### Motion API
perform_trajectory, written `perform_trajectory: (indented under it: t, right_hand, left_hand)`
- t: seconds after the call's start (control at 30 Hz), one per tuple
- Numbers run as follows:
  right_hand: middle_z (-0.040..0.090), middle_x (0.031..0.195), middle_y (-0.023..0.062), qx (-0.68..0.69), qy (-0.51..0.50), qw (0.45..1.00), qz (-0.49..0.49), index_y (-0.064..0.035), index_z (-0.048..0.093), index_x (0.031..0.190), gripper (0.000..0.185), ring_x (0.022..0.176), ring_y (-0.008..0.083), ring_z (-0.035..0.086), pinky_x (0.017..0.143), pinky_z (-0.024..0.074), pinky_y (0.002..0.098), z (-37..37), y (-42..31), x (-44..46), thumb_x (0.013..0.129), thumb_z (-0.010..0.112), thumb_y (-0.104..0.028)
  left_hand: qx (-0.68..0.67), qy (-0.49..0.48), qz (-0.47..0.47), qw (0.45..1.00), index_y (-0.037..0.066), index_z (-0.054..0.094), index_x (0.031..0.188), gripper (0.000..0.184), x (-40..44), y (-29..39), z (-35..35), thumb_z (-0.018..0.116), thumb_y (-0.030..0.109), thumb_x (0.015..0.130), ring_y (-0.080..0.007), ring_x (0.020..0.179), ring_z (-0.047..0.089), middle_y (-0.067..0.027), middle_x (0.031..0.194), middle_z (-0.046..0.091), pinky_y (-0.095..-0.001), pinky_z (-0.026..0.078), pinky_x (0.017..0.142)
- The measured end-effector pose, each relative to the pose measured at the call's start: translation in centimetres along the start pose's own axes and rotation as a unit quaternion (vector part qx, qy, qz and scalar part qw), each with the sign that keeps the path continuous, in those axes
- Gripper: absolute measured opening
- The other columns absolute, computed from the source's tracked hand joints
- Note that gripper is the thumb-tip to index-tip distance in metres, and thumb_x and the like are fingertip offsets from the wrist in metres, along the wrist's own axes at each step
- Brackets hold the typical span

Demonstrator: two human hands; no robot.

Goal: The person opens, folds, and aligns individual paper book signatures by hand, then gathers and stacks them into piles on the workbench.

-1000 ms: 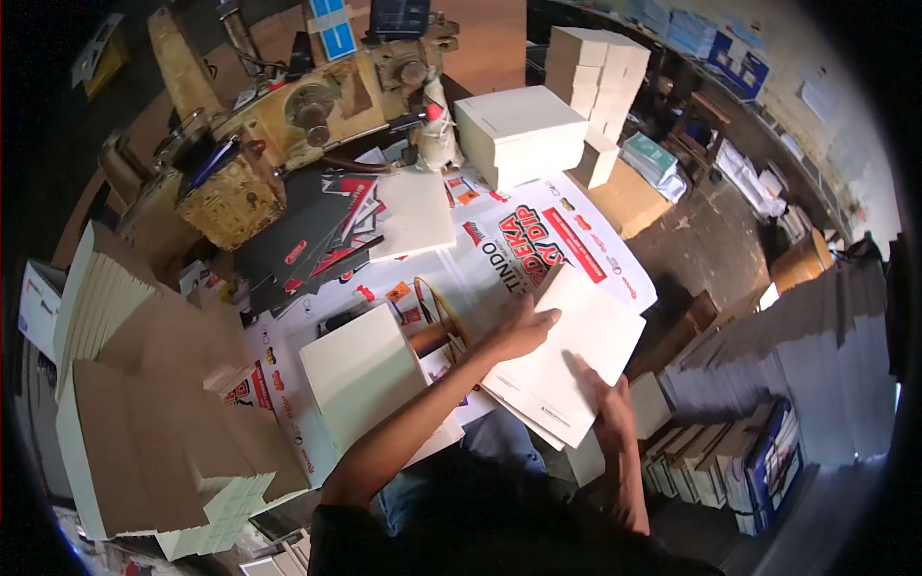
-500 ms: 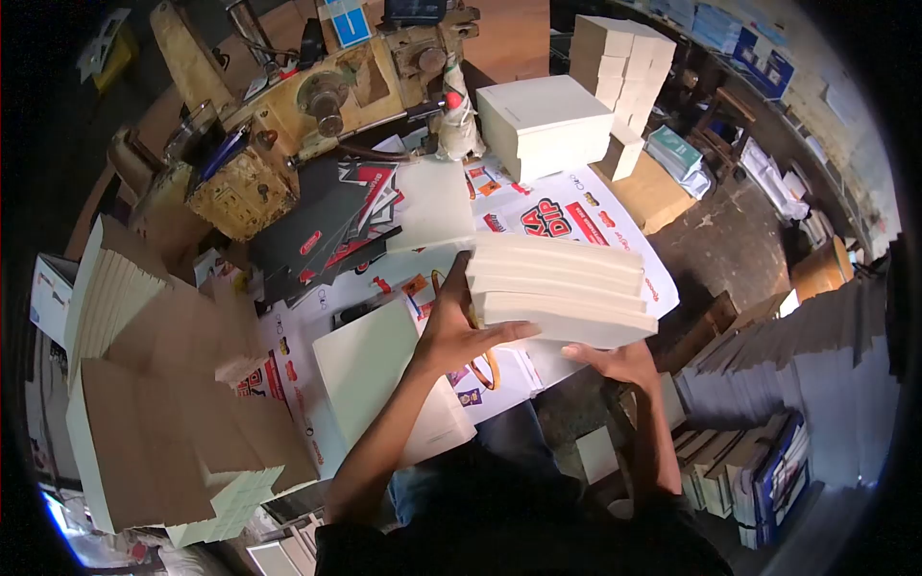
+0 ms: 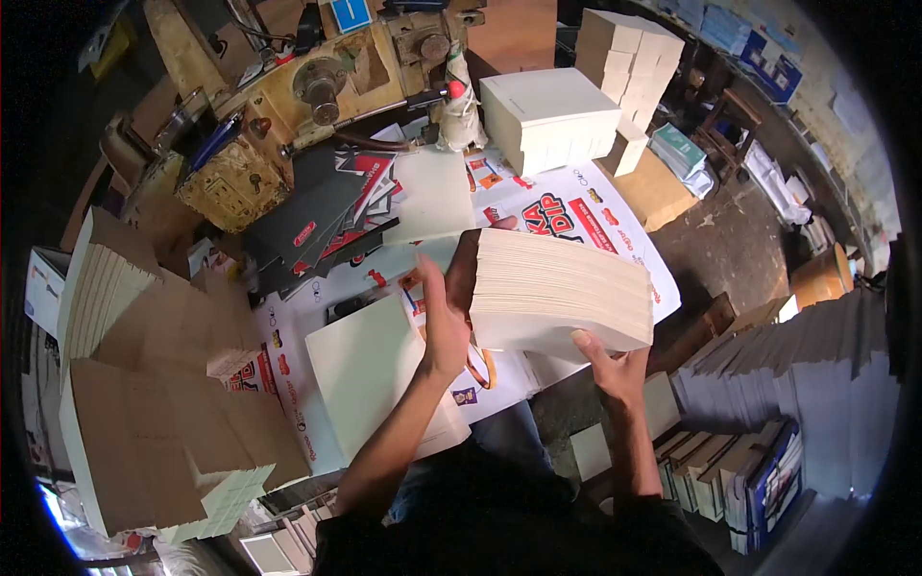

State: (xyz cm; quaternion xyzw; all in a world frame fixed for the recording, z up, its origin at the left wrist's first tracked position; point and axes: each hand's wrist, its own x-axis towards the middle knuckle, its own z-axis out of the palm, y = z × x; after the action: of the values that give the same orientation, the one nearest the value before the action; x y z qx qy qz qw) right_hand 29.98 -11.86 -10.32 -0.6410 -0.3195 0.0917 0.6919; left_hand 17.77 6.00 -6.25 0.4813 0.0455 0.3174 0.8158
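A thick stack of cream paper sheets (image 3: 562,288) stands tilted over the printed banner, its layered edges facing up. My left hand (image 3: 449,312) presses against its left end, thumb raised and the other fingers partly hidden behind the paper. At the lower right corner my right hand (image 3: 613,368) grips the stack, its thumb on the near face. A pale sheet pile (image 3: 370,370) lies left of my left forearm. Beyond the held stack is another flat cream pile (image 3: 432,197), beside dark and red printed covers (image 3: 322,206).
A worn metal machine (image 3: 331,86) stands at the back, near a wrapped cone-shaped bottle (image 3: 459,110). Behind the banner (image 3: 624,216) are a big white paper block (image 3: 549,115) and taller stacks (image 3: 629,62). Brown-covered piles (image 3: 144,413) rise at left, books (image 3: 735,470) at lower right.
The sheets, flat between my hands a second ago, are now tilted with their edges up. Fanned into separate groups half a second ago, they are now closer together. My left thumb has lifted off.
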Motion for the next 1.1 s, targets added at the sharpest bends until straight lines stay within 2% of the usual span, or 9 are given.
perform_trajectory:
  t: [0.13,0.2,0.37,0.67,0.8,0.87,0.9,1.03,1.1]
  right_hand:
    - [0.069,0.107,0.0145,-0.018,0.078,0.997,0.006,0.0087,0.051,0.128,0.070,0.094,0.0231,0.068,0.086,0.0545,0.0336,2.0,-1.5,-0.8,0.074,0.087,-0.018]
    - [0.070,0.105,0.0146,-0.173,0.051,0.966,-0.185,0.0077,0.057,0.121,0.074,0.093,0.0194,0.069,0.085,0.0549,0.0319,2.1,-3.0,-0.6,0.065,0.094,-0.024]
    - [0.072,0.103,0.0132,-0.052,0.052,0.991,-0.113,0.0073,0.060,0.117,0.079,0.090,0.0169,0.070,0.082,0.0556,0.0322,2.1,-3.2,-1.5,0.057,0.098,-0.027]
    - [0.072,0.098,0.0120,-0.017,-0.088,0.990,-0.109,0.0063,0.067,0.105,0.078,0.088,0.0154,0.069,0.081,0.0543,0.0300,-0.6,-0.7,1.5,0.049,0.099,-0.039]
    - [0.072,0.096,0.0115,0.006,-0.086,0.990,-0.111,0.0073,0.066,0.107,0.080,0.087,0.0164,0.068,0.082,0.0544,0.0310,-0.5,-0.9,2.0,0.049,0.098,-0.038]
    - [0.072,0.097,0.0117,0.027,-0.072,0.992,-0.099,0.0080,0.066,0.108,0.078,0.087,0.0170,0.068,0.083,0.0546,0.0312,-0.3,-1.2,2.1,0.050,0.097,-0.035]
    - [0.072,0.098,0.0120,0.028,-0.047,0.996,-0.077,0.0086,0.066,0.109,0.077,0.088,0.0173,0.069,0.083,0.0549,0.0316,-0.1,-1.3,2.2,0.052,0.097,-0.033]
    - [0.072,0.101,0.0128,0.064,-0.013,0.997,-0.043,0.0099,0.064,0.113,0.078,0.090,0.0175,0.069,0.083,0.0559,0.0326,0.2,-1.2,3.1,0.053,0.096,-0.029]
    - [0.072,0.101,0.0129,0.094,-0.035,0.994,-0.031,0.0098,0.064,0.113,0.081,0.090,0.0174,0.069,0.083,0.0561,0.0325,0.3,-0.6,3.0,0.052,0.097,-0.030]
  left_hand:
    - [0.117,0.247,0.048,0.961,0.002,0.046,0.145,0.062,1.9,-4.4,-0.6,0.037,0.048,0.106,-0.0225,0.136,0.044,-0.0104,0.150,0.045,-0.0350,0.032,0.114]
    - [0.452,0.235,0.196,0.838,0.003,0.042,0.148,0.047,1.4,-5.7,-0.5,0.044,0.022,0.105,-0.0238,0.136,0.044,-0.0120,0.151,0.044,-0.0346,0.035,0.112]
    - [0.200,0.169,0.120,0.958,-0.001,0.045,0.142,0.043,2.6,-6.2,-3.3,0.049,0.009,0.100,-0.0249,0.129,0.050,-0.0153,0.138,0.053,-0.0361,0.038,0.110]
    - [0.405,0.217,0.242,0.855,0.000,0.050,0.136,0.039,1.5,-6.2,-1.3,0.053,0.007,0.098,-0.0295,0.125,0.049,-0.0163,0.131,0.054,-0.0386,0.037,0.110]
    - [0.414,0.282,0.236,0.833,-0.002,0.047,0.136,0.045,1.8,-6.7,-1.3,0.060,0.016,0.097,-0.0258,0.119,0.055,-0.0140,0.124,0.059,-0.0381,0.042,0.105]
    - [-0.122,0.201,0.168,0.957,-0.002,0.046,0.136,0.047,1.8,-5.7,-0.8,0.055,0.028,0.101,-0.0263,0.120,0.054,-0.0129,0.126,0.056,-0.0386,0.040,0.105]
    - [-0.122,0.223,0.173,0.952,-0.003,0.047,0.133,0.073,1.1,-6.2,-1.6,0.062,0.056,0.092,-0.0251,0.118,0.054,-0.0148,0.128,0.055,-0.0395,0.038,0.106]
    - [0.470,0.004,0.293,0.832,-0.010,0.046,0.122,0.115,0.0,-1.7,-1.6,0.094,0.062,0.046,-0.0272,0.102,0.066,-0.0230,0.120,0.059,-0.0424,0.053,0.088]
    - [0.403,0.021,0.266,0.876,-0.009,0.049,0.117,0.108,1.0,-2.1,-2.1,0.093,0.061,0.048,-0.0260,0.096,0.068,-0.0201,0.112,0.064,-0.0401,0.055,0.084]
